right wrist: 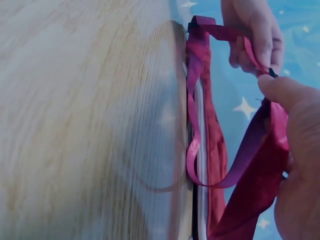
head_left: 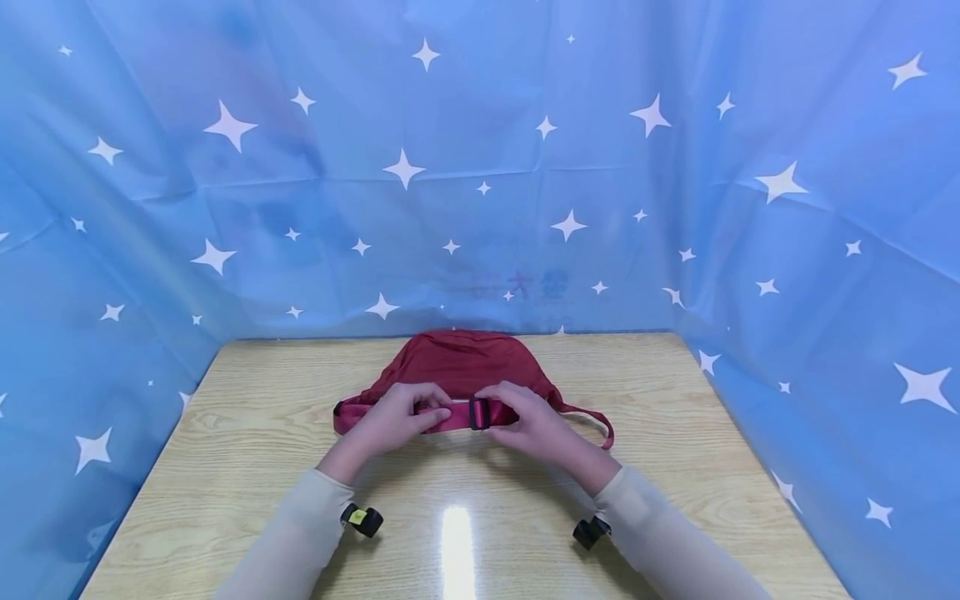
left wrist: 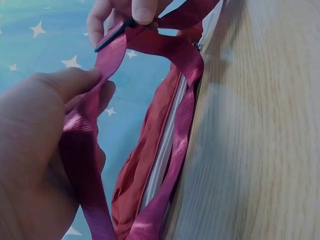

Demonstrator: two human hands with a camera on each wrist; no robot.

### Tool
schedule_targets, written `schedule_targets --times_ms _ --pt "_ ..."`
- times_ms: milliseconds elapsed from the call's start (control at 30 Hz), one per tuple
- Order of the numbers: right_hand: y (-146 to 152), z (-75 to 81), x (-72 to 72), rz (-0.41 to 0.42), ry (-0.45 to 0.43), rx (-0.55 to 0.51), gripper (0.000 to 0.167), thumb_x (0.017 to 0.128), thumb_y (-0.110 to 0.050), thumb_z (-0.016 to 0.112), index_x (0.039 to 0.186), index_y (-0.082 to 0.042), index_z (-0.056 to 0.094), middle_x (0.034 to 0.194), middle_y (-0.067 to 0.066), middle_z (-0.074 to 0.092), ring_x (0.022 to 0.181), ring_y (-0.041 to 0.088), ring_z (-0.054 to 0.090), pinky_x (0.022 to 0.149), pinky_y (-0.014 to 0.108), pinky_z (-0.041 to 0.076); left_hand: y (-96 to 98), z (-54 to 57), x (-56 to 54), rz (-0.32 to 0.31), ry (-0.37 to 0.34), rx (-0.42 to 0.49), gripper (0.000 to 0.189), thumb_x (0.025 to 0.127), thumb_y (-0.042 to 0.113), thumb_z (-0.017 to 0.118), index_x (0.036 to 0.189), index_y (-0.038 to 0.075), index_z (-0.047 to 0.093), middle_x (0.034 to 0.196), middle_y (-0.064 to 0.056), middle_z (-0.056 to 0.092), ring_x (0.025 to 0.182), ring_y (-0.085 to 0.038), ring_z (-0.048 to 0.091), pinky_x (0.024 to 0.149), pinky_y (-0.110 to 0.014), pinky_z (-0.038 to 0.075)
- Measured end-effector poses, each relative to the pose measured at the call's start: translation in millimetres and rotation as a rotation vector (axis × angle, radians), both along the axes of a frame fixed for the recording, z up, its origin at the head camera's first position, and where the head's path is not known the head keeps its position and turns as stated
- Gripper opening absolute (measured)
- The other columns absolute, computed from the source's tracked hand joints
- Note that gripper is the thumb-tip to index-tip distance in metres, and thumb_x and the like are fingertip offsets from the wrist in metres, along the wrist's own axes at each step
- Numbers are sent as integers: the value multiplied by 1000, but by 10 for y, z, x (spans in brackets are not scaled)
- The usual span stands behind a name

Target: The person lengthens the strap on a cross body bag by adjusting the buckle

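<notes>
A dark red waist bag (head_left: 465, 362) lies at the back middle of the table. Its glossy red strap (head_left: 457, 418) is lifted along the near side and carries a black slider buckle (head_left: 480, 414). Just left of the buckle, my left hand (head_left: 401, 414) pinches the strap between thumb and fingers. On the other side, my right hand (head_left: 531, 425) grips the strap, its thumb right at the buckle in the right wrist view. A slack length of strap hangs in a loop below, beside the bag's pale zipper (left wrist: 167, 135).
The bag rests on a light wood-grain table (head_left: 247, 500) with a bright reflection near the front. A blue curtain (head_left: 480, 208) with white stars encloses the back and both sides. A strap end loop (head_left: 603, 427) lies to the right of the bag.
</notes>
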State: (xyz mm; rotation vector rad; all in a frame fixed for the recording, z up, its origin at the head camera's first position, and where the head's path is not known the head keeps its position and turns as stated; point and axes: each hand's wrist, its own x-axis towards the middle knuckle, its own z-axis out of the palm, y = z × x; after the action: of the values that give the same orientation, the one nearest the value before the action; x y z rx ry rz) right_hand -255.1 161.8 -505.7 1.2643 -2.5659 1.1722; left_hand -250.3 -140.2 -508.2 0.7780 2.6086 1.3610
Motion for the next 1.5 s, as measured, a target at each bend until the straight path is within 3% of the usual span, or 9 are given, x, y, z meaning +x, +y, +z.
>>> schedule_targets --times_ms 433,933,1233,1333,1500 --pt "10 37 -12 -16 106 20 59 89 -7 95 141 -14 68 121 -4 71 110 14 65 99 49 52 116 -16 -23 6 23 48 9 108 20 76 101 26 73 83 10 66 71 -9 56 68 -29 48" --pt "-42 55 2 -38 104 123 58 92 -11 93 142 -24 68 120 -8 69 106 12 61 94 42 48 213 3 -27 -33 1 61 6 109 20 74 104 22 74 88 9 69 78 -11 60 73 -30 52" --pt "-86 77 22 -55 119 146 54 93 -13 92 141 -20 69 124 -5 72 114 14 65 101 44 53 272 26 -21 -43 33 64 12 113 15 66 105 18 75 76 8 53 66 -7 48 67 -30 45" --pt "-85 76 20 -46 140 114 53 92 -12 93 140 -19 70 123 -5 73 114 15 66 101 44 53 253 17 -27 -38 38 41 12 114 17 65 111 22 76 84 10 61 74 -8 54 74 -31 49" --pt "-71 65 18 -40 162 79 54 91 -11 94 139 -16 71 120 -4 73 112 17 67 99 44 53 173 -9 -34 -29 36 -24 17 114 20 66 126 26 75 115 13 73 101 -11 66 93 -38 56"
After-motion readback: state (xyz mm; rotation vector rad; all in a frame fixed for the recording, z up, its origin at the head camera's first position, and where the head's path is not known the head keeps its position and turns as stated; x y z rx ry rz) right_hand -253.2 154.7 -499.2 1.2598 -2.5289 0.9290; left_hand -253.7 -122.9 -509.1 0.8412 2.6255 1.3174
